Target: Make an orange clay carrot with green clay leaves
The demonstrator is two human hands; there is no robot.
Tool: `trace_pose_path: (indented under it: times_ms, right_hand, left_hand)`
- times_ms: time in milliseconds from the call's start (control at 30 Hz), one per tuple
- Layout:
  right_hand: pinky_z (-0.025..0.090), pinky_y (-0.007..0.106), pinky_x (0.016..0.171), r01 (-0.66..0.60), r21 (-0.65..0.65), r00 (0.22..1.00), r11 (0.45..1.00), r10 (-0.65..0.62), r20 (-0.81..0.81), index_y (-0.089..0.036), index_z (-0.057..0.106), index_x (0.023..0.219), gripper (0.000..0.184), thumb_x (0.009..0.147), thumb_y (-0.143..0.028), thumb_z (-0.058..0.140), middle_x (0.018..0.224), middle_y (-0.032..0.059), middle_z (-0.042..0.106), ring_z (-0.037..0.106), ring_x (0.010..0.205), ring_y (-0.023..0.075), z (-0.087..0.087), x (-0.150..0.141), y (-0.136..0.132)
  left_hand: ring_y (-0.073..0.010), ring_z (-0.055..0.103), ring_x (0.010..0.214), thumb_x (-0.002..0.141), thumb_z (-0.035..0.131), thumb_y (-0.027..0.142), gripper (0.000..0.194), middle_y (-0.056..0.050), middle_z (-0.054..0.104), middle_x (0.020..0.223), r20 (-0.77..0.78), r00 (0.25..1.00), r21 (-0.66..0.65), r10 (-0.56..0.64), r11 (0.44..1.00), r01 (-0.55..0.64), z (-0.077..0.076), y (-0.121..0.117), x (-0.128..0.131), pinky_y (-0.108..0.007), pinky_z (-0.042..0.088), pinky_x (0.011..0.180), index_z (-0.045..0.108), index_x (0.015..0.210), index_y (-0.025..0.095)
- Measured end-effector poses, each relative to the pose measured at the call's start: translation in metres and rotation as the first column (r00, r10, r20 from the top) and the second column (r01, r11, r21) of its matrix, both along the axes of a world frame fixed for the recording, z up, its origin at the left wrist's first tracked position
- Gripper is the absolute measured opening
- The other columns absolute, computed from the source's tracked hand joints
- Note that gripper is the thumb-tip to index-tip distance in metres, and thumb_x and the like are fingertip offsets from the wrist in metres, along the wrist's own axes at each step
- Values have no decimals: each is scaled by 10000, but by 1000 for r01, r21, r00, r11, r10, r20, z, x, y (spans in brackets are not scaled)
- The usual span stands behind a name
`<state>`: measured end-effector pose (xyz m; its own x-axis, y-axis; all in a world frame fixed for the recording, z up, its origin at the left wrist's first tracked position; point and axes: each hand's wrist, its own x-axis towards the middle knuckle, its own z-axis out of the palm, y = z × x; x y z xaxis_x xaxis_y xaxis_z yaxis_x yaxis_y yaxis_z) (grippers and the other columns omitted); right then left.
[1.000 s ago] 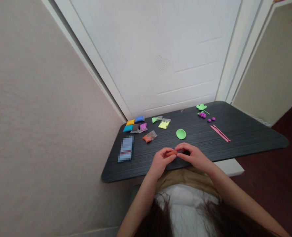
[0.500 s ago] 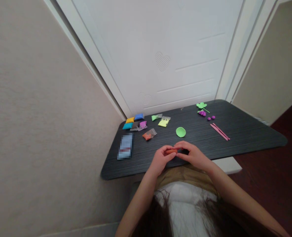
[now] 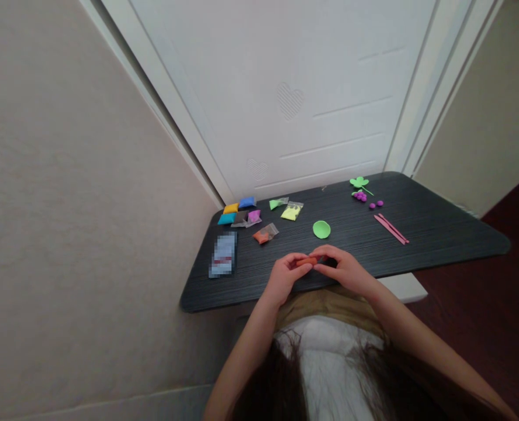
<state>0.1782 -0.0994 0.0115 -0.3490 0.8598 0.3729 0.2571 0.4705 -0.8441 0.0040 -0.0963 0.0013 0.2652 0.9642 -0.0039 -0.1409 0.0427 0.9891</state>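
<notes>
A small lump of orange modelling clay [image 3: 305, 262] is pinched between my two hands just above the table's near edge. My left hand [image 3: 286, 275] grips its left end with the fingers curled round it. The fingertips of my right hand [image 3: 341, 269] press on its right end. Beyond my hands lies a flat green clay disc [image 3: 321, 229]. An opened bag of orange clay [image 3: 265, 234] rests to the left of the disc.
Several bags of coloured clay [image 3: 241, 218] lie at the back left, above a blurred packet [image 3: 223, 255]. Pink tools [image 3: 391, 228], purple clay balls [image 3: 360, 196] and a green clay flower shape [image 3: 359, 182] are on the right of the dark table [image 3: 443, 234].
The view has tilted slightly, so the tabletop appears a little higher. Both hands keep hold of the orange clay, with the fingers shifting only slightly on it.
</notes>
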Motion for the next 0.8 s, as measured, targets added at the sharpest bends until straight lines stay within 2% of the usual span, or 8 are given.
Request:
trace_pose_path:
  times_ms: [267, 800]
  right_hand:
    - [408, 319, 840, -5, -40, 1000, 999, 5, -15, -220, 593, 970, 240, 740, -280, 558, 986, 31, 598, 543, 915, 164, -1, 2, 1]
    - [408, 304, 800, 21, -84, 999, 996, -24, -35, -232, 586, 989, 262, 738, -303, 563, 987, 23, 598, 541, 889, 158, -6, 3, 2]
  left_hand:
    - [-178, 578, 848, 627, 652, 258, 251, -65, 649, 885, -24, 1000, 25, 6, 1000, -6, -4, 2, -3, -317, 400, 809, 611, 843, 138]
    - [-151, 560, 804, 594, 673, 236, 232, -41, 646, 858, 50, 998, -10, 43, 999, -42, -5, 4, -3, -291, 387, 785, 648, 809, 152]
